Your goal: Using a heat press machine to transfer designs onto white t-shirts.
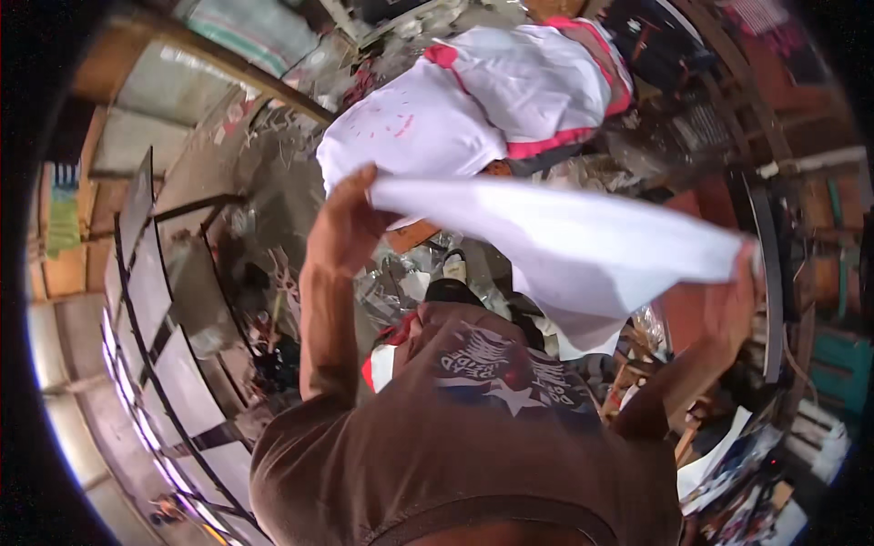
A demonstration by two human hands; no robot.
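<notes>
A white cloth (564, 232) hangs stretched between my two hands, its top edge pulled fairly straight and its lower part drooping in a loose fold. My left hand (350, 223) pinches one upper corner. Farther right and slightly lower, my right hand (731, 296) grips the opposite corner, a little blurred. Beyond the cloth lies a pile of white garments (537, 86) with pink trim. The nearest white garment (401, 136) in it carries small pink printed marks and is partly hidden by my left hand and the cloth.
At the left stands a dark metal rack (132, 300) with pale panels. A wooden beam (237, 68) crosses the upper left. Clear plastic scraps litter the floor around my shoe (454, 266). A reddish-brown board (706, 214) is at the right, with white sheets (715, 464) and clutter at lower right.
</notes>
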